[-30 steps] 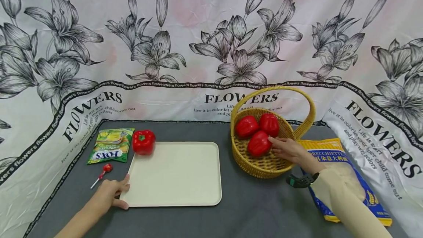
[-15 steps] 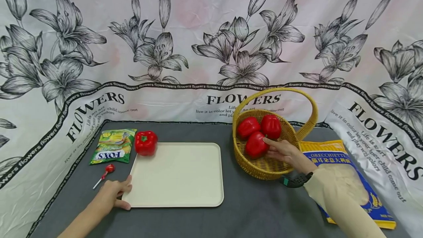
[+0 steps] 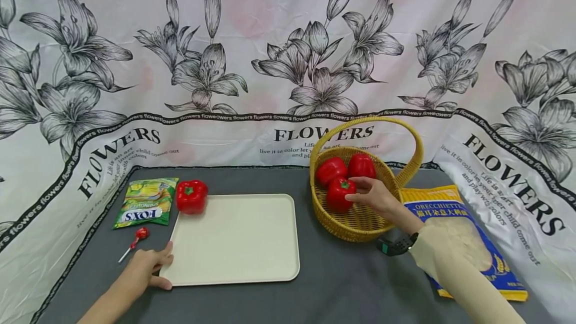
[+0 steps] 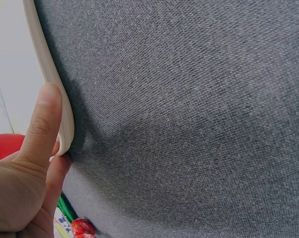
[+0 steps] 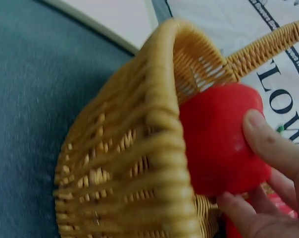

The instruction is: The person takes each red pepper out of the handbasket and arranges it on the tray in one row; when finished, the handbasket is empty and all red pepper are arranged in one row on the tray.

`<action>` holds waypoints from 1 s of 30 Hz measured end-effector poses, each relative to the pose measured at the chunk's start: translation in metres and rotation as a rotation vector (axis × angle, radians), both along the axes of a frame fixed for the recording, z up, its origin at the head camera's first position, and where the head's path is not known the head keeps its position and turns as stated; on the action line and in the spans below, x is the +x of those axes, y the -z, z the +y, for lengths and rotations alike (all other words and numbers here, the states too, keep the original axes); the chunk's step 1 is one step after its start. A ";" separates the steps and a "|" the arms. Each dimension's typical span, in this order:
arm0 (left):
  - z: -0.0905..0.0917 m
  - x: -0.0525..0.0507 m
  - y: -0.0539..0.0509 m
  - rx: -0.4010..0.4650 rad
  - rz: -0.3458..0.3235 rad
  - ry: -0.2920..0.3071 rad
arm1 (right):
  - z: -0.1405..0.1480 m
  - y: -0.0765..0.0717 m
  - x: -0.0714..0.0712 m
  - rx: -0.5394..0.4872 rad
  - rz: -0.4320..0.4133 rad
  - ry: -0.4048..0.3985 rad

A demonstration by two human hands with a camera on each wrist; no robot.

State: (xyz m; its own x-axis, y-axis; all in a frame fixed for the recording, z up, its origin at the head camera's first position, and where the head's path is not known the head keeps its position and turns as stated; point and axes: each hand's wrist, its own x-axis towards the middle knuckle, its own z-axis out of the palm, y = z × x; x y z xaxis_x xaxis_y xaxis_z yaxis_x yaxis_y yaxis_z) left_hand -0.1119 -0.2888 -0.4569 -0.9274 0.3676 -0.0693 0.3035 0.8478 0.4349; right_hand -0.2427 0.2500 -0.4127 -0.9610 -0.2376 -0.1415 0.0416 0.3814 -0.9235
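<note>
Right hand (image 3: 371,195) half-curled, pinching red pepper (image 3: 339,196) inside basket (image 3: 344,228) | left hand (image 3: 145,267) half-open, gripping tray (image 3: 234,239) corner | blue bag (image 3: 477,244) shows in head view only

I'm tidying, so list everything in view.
Tabletop: 1, grey, below
Tray: 1, cream, tabletop
Basket: 1, yellow, right of tray
Basket peppers: 3, red, inside
Lone pepper: 1, red, tray's far left corner
Foxs packet: 1, green, back left
Lollipop: 1, red, before packet
Pasta bag: 1, blue-yellow, right of basket
Flowered sheet: 1, white, behind
Wristband: 1, black, right wrist
Sleeve: 1, cream, right arm
Left hand: 1, holding tray
Right hand: 1, holding basket pepper
</note>
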 end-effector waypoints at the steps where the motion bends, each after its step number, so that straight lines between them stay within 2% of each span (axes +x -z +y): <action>1: -0.001 0.001 0.000 -0.002 -0.001 -0.001 | 0.000 0.000 0.000 -0.016 0.006 -0.027; 6: -0.002 0.002 0.000 -0.017 0.000 -0.013 | 0.002 0.000 -0.001 -0.071 -0.014 -0.087; 11: 0.000 0.003 -0.001 -0.019 0.016 -0.037 | 0.006 0.001 0.001 -0.098 -0.035 -0.083; 17: 0.003 0.004 0.000 -0.028 -0.008 -0.043 | 0.009 0.001 0.007 -0.117 -0.071 -0.062; 23: 0.003 0.003 0.000 -0.023 -0.017 -0.064 | 0.010 -0.010 0.014 -0.210 -0.098 -0.051; 30: 0.003 0.003 0.000 -0.016 -0.041 -0.085 | 0.009 -0.028 0.021 -0.289 -0.089 -0.065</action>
